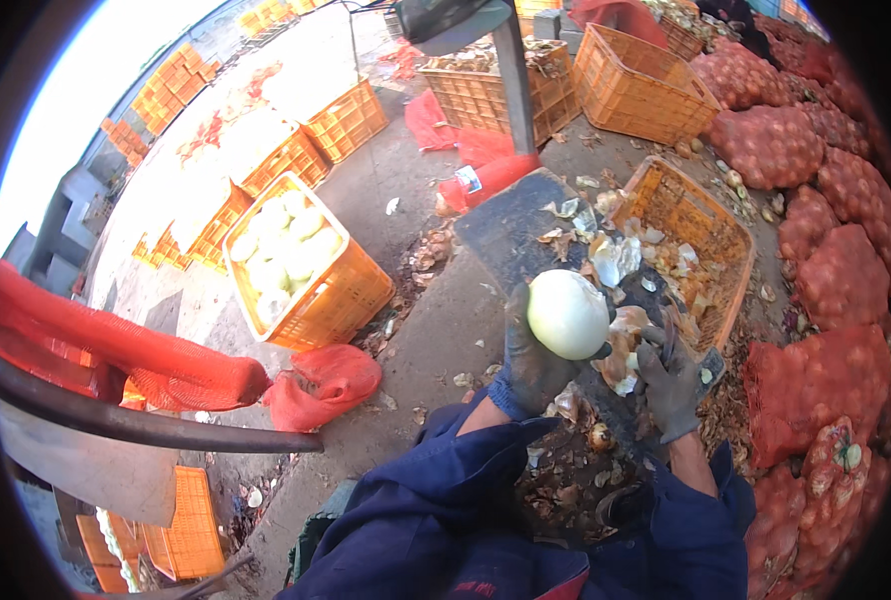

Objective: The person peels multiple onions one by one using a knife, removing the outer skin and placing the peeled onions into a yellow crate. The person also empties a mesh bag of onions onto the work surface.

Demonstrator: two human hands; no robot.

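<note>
A large peeled white onion (568, 315) rests in my gloved left hand (532, 360), whose fingers curl round its lower side. To its right is my gloved right hand (669, 386), fingers bent, with a dark, thin object (669, 334) rising from them that may be a knife; its shape is partly hidden. Brown and white onion skins (616, 259) lie between and beyond the hands, on a dark board (517, 221). Just past the right hand, an orange plastic crate (734, 281) holds more skins. An unpeeled onion (601, 436) lies below the hands.
Left of the board, an orange crate (333, 300) is full of peeled onions (288, 244). Red mesh sacks of onions (820, 382) are piled along the right. A metal post (514, 90) stands ahead beside a skin-filled crate (464, 97). A dark metal bar (153, 420) juts in from the left.
</note>
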